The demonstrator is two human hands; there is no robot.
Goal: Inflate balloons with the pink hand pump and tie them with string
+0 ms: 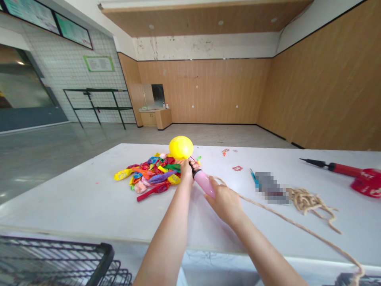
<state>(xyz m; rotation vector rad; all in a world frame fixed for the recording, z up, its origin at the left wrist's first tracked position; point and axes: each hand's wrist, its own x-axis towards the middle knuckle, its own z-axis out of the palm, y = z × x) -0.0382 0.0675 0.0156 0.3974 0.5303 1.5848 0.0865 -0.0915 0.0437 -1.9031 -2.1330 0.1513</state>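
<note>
A partly inflated yellow balloon (181, 146) sits on the nozzle of a pink hand pump (203, 181) above the white table (89, 202). My left hand (187, 169) is closed around the balloon's neck at the pump's tip. My right hand (225, 201) is wrapped around the pump's rear end. Just left of the hands lies a pile of several flat coloured balloons (150, 173).
A tan cord (300, 228) runs from near my right hand to a tangle (306, 200) and off the table's front right. A red pump (342, 169) and a red object (368, 183) lie far right. A black wire basket (59, 260) stands at the lower left.
</note>
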